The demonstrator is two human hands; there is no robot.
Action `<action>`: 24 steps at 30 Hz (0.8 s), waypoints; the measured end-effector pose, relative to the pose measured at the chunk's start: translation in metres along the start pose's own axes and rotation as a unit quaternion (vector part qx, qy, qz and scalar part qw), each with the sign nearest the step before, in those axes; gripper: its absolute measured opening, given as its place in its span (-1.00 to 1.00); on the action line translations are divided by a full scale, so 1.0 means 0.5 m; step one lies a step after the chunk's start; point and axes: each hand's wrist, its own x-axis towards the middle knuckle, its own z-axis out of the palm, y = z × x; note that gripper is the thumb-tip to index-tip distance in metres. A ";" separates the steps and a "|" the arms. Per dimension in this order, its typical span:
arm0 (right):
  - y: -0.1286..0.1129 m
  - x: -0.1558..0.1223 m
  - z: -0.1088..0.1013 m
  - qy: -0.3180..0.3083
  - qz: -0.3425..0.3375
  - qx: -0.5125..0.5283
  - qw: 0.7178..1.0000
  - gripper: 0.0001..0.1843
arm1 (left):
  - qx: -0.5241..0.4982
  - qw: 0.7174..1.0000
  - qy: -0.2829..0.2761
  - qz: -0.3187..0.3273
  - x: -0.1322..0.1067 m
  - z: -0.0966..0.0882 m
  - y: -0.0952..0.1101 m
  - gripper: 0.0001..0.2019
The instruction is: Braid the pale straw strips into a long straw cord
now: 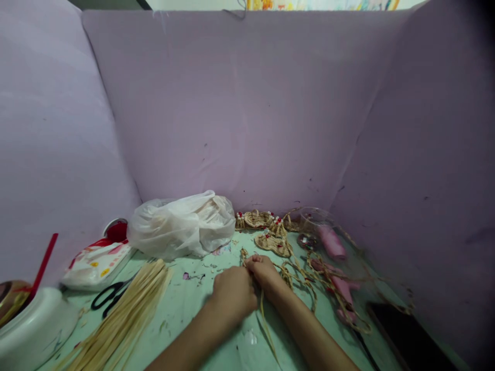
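Observation:
Close together above the green tabletop point(201, 309), my left hand point(234, 291) and my right hand point(266, 273) are both closed on a thin straw strand point(266, 327). Its loose ends hang down between my wrists. A short knotted piece of straw cord point(244, 254) sticks up past my fingertips. My fingers hide the exact spot where the strand is gripped. Just beyond my right hand lies a coiled straw piece with beads point(273, 243). Twisted straw cord point(305, 281) trails in loops to the right of my right wrist.
To the left are a bundle of straw point(127, 314), black-handled scissors point(110, 298), a tissue packet point(98, 265) and a white jar point(36, 330). A plastic bag point(181, 226) sits behind. On the right are a pink glue gun point(342, 286), a pink roll point(331, 242) and a black phone point(410, 337).

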 end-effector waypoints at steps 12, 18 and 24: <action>0.000 -0.001 -0.013 -0.051 0.008 0.013 0.999 -0.84 | -0.477 0.850 -0.146 -0.170 0.080 -0.009 -0.021 -0.86; 0.006 0.010 -0.033 -0.117 -0.029 -0.034 0.992 -0.87 | -0.459 0.844 -0.198 -0.197 0.102 -0.004 -0.042 -0.81; 0.000 0.005 -0.041 -0.044 -0.143 -0.275 0.950 -0.89 | -0.324 0.936 -0.068 -0.117 0.100 0.009 -0.040 -0.82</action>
